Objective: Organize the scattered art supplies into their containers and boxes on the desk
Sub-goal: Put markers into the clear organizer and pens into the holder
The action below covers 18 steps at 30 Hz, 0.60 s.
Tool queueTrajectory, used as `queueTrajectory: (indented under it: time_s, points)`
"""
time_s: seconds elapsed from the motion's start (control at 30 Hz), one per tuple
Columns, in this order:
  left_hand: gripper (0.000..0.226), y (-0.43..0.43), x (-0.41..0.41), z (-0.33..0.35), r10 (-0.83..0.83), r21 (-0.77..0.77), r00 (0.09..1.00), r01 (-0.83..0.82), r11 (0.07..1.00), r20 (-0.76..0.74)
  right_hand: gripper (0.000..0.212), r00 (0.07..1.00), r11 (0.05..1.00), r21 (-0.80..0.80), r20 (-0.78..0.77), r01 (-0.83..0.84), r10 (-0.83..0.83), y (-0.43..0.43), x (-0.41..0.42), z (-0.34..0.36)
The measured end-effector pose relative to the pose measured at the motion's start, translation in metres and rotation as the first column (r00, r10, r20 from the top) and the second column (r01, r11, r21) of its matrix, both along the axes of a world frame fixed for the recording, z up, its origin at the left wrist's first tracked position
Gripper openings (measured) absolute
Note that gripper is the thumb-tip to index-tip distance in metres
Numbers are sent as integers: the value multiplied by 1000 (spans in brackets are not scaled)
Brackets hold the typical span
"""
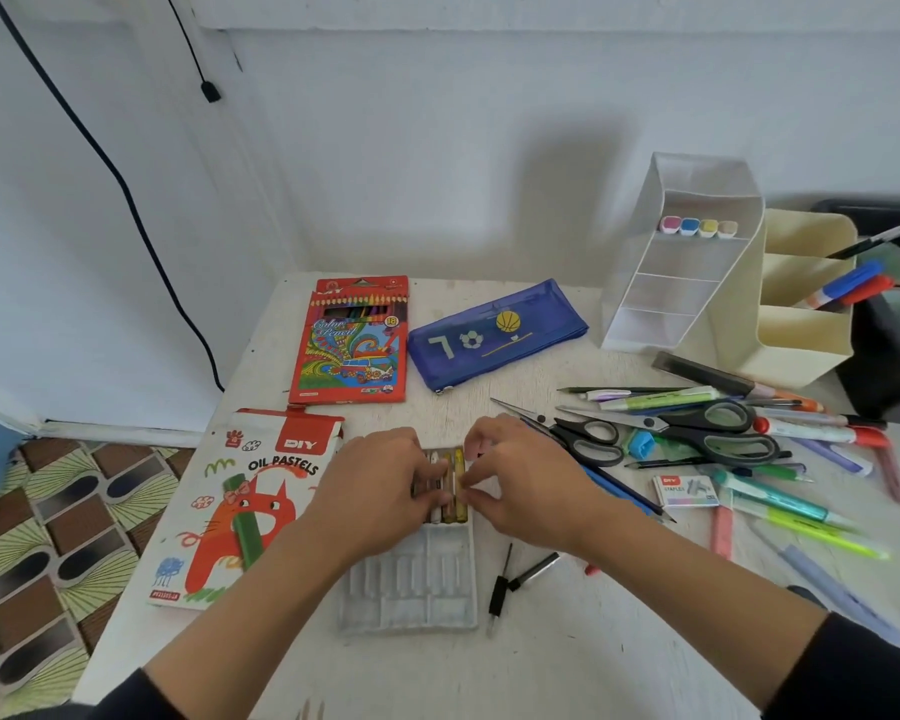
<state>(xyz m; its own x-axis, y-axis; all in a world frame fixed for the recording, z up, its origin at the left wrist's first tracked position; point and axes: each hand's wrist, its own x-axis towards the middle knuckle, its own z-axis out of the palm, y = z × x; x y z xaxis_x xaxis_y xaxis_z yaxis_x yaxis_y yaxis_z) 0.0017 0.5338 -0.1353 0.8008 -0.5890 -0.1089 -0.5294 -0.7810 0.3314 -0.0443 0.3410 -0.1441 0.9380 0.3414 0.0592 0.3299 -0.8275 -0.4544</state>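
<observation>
1. Head view: both forearms reach forward over the desk (567, 641) and meet at the far end of the clear plastic tray (411, 589).
2. The left hand (380, 480) is palm down, its fingers curled onto the oil pastels (440, 491) in the tray's far row.
3. The right hand (520, 475) pinches the yellow pastel (459, 459) at the row's right edge.

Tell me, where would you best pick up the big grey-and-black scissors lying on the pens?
Probably by the two handle loops of the big grey-and-black scissors, coming down from above at the right. They lie flat on the loose pens, loops uncovered, while the pointed blades aim left toward the small black scissors.
</observation>
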Motion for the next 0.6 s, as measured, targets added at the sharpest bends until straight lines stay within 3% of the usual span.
queueTrajectory:
  time_s: [0.1,0.17,0.27,0.37,0.47,0.6]
  points:
    - [28,-3,-3,3,33,10,999,-33,999,-34,14,999,999,-1,4,-39,39,-5,6,1]
    - [24,-5,-14,3,42,-2,999,-42,999,2,10,998,997,80,66,9,-15,-13,1,-7]
    - [22,-9,-32,0,61,-140,997,-54,989,44,8,964,935,303,131,184,-233,-32,-18,-16]
    - [24,-17,-36,-1,44,-265,998,-31,964,45,7,963,918,341,99,203,-250,-51,-34,-11]
    - [22,-32,-39,7,-25,-152,998,34,988,59,4,995,975,205,26,87,-95,-65,-37,-7]
    - [41,-55,-45,16,-93,214,994,79,974,58,11,999,996,88,7,-34,33,-75,-40,-4]
